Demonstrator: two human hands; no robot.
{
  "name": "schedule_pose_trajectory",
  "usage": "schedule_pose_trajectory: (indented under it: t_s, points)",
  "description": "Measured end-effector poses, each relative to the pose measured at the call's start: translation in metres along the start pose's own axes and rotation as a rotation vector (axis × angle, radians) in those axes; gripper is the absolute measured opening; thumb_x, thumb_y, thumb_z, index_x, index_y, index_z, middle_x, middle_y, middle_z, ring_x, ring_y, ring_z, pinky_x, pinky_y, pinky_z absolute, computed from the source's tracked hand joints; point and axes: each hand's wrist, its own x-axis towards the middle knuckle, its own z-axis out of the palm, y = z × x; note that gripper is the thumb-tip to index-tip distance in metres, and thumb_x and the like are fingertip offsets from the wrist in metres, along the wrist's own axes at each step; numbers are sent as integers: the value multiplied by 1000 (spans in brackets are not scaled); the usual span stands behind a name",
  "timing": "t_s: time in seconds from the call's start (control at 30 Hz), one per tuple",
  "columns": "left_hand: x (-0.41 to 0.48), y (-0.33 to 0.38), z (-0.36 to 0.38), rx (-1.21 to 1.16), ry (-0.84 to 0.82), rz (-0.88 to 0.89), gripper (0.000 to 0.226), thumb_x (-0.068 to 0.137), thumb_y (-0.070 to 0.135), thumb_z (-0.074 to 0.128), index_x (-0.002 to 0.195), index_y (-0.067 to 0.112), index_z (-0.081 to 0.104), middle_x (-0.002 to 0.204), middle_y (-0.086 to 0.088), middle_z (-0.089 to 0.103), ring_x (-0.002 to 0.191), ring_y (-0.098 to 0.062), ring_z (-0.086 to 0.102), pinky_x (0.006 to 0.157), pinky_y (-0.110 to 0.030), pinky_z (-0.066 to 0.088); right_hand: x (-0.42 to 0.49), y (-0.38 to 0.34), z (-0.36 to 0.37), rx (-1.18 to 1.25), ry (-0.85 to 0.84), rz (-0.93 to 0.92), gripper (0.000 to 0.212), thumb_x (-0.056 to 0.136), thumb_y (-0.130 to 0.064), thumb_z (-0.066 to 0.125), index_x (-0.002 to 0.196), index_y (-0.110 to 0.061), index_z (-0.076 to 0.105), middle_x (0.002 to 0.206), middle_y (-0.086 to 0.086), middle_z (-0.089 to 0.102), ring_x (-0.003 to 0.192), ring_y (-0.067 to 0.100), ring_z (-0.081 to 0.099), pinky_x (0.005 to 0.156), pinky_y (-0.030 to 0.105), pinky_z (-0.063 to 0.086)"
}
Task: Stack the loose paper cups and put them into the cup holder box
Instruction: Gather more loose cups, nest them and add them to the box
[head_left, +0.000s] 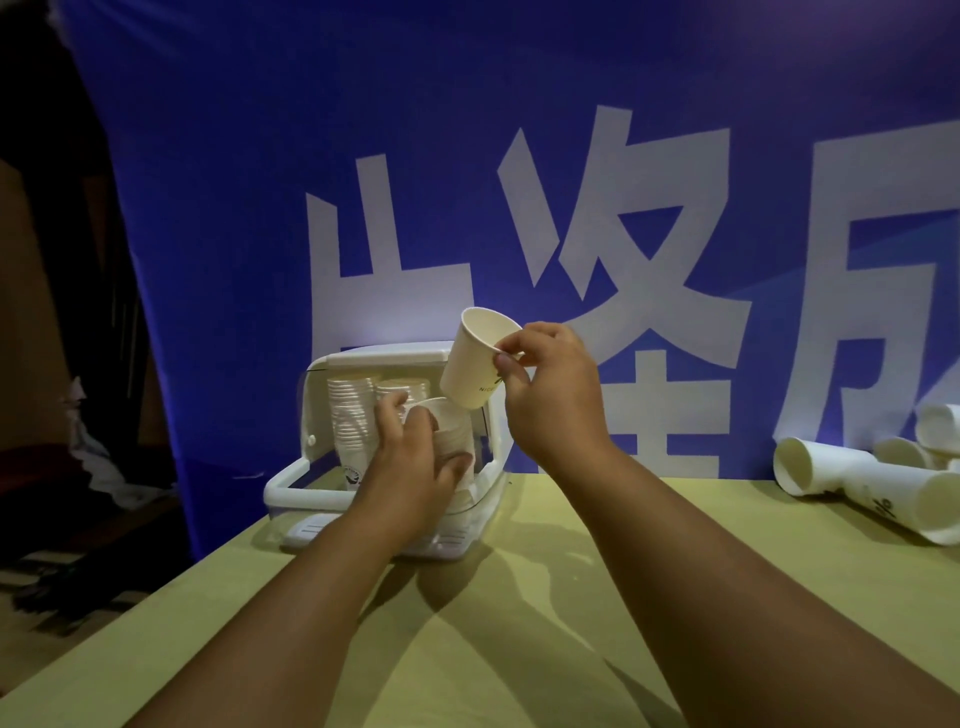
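Observation:
A white cup holder box (311, 488) stands open at the table's far left, with stacks of paper cups (350, 421) upright inside it. My left hand (410, 462) grips a stack of cups (452, 434) in the front of the box. My right hand (550, 384) pinches the rim of a single white paper cup (475, 364), tilted, just above and to the right of that stack's open mouth. Several loose cups and short stacks (831, 475) lie on their sides at the far right of the table.
The yellow-green table (519, 623) runs up to a blue banner (467, 182) with large white characters hanging right behind the box. The table's left edge drops off to a dark floor area. My forearms cross the middle of the table.

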Motion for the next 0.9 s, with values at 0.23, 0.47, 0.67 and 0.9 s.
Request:
schedule_pose_trajectory:
  t_s: [0.23, 0.47, 0.67, 0.9]
  points:
    - [0, -1, 4, -253, 94, -10, 110, 77, 35, 87, 144, 45, 1, 151, -5, 42, 129, -25, 52, 105, -48, 51, -7, -3, 4, -183, -157, -125, 20, 96, -23, 62, 115, -20, 69, 133, -2, 51, 115, 15, 52, 85, 17, 36]
    - [1, -5, 4, -287, 122, -14, 103, 82, 38, 83, 150, 52, 6, 150, -4, 44, 127, -23, 54, 97, -44, 55, -20, 5, 17, -139, -388, -25, 46, 96, -15, 62, 139, -26, 51, 139, 1, 52, 120, 19, 55, 94, 25, 45]
    - [5, -13, 6, -170, 75, -100, 75, 92, 40, 70, 154, 28, 30, 154, 0, 40, 136, -25, 45, 103, -48, 52, -28, 20, 26, -216, -551, -49, 61, 95, -7, 61, 148, -31, 41, 146, 0, 50, 126, 22, 54, 102, 33, 46]
    - [-4, -4, 0, -54, 319, 17, 42, 92, 38, 66, 129, 25, 52, 132, 0, 50, 119, -20, 48, 92, -42, 54, -26, 27, 17, -190, -304, 40, 19, 94, -22, 65, 114, -23, 68, 105, -3, 68, 87, 10, 63, 82, 24, 53]
